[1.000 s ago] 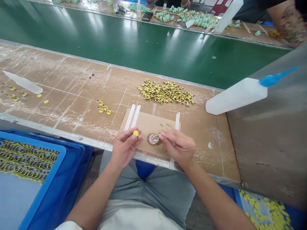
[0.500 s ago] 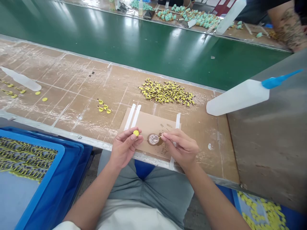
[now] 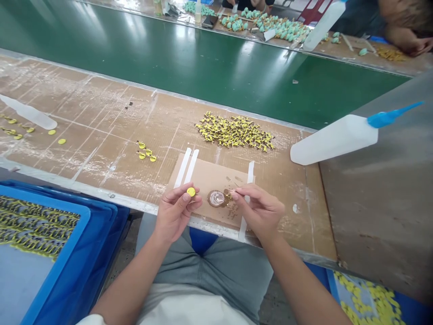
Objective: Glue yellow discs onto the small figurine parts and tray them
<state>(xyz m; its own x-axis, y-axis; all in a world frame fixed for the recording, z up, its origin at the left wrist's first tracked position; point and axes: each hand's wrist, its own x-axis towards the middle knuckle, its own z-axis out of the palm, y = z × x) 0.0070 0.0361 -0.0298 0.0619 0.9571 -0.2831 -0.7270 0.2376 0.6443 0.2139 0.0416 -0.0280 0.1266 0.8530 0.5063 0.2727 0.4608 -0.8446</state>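
My left hand [image 3: 175, 211] pinches a small round yellow disc [image 3: 191, 192] between thumb and fingers, held over the near edge of a cardboard sheet [image 3: 209, 178]. My right hand [image 3: 259, 208] is closed in a pinch on a tiny thin piece I cannot make out, its tip beside a small puddle of glue [image 3: 216, 198] on the cardboard. A heap of small yellow and black parts [image 3: 235, 132] lies further back on the table.
A white squeeze bottle with a blue nozzle [image 3: 341, 136] lies at right on a grey box. Blue trays of yellow parts sit at lower left [image 3: 43, 225] and lower right [image 3: 372, 298]. A green conveyor belt [image 3: 189, 58] runs behind; another person's hand [image 3: 411, 43] rests beyond it.
My right hand has shifted slightly right, away from the glue puddle. My left hand keeps the yellow disc almost in place. The other person's arm at top right has moved.
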